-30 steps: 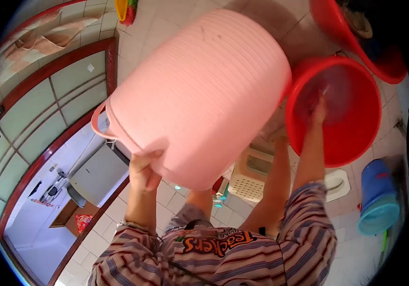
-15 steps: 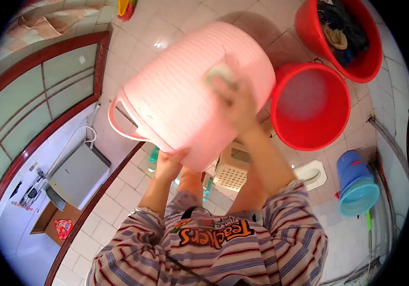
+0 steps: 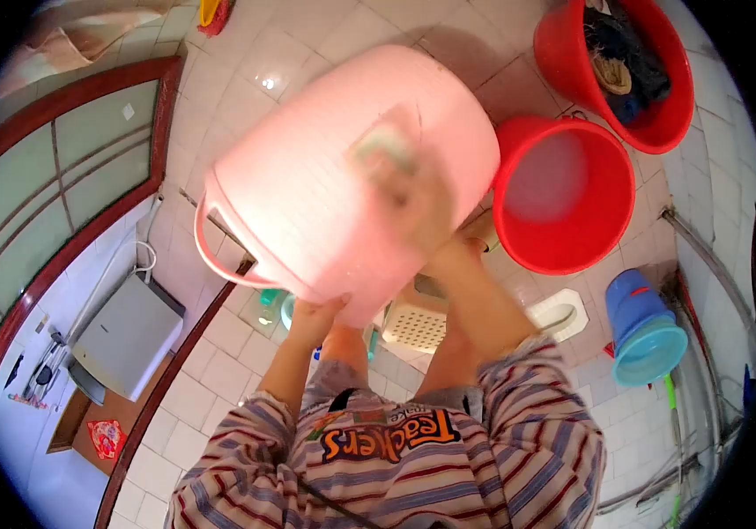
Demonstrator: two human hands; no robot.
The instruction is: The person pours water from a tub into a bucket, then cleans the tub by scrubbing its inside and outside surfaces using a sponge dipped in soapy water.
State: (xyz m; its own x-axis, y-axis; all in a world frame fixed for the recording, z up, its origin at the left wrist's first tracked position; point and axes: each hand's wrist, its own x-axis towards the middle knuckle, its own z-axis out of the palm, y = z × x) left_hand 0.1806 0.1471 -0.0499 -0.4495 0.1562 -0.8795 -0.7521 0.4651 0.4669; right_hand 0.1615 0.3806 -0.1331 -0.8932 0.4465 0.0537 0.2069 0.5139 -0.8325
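A large pink ribbed plastic tub (image 3: 307, 176) lies tilted on its side in front of me, its wall turned up and a loop handle at the left. My left hand (image 3: 315, 323) grips its near rim, thumb on the outside. Against the wall, my right hand (image 3: 422, 207) presses a pale green sponge (image 3: 387, 150); both are smeared by motion. The sponge's exact shape is blurred, and the tub's inside is hidden.
A red bucket (image 3: 563, 251) with cloudy water stands right of the tub. Behind it, a red basin (image 3: 563, 53) holds dark clothes. Blue buckets (image 3: 638, 309) are at the right, a beige perforated stool (image 3: 413, 322) between my legs, a squat toilet (image 3: 563, 313) nearby.
My right hand and the sponge have slid slightly left and down over the tub's wall. My left hand keeps its hold on the rim. The whole view has shifted a little.
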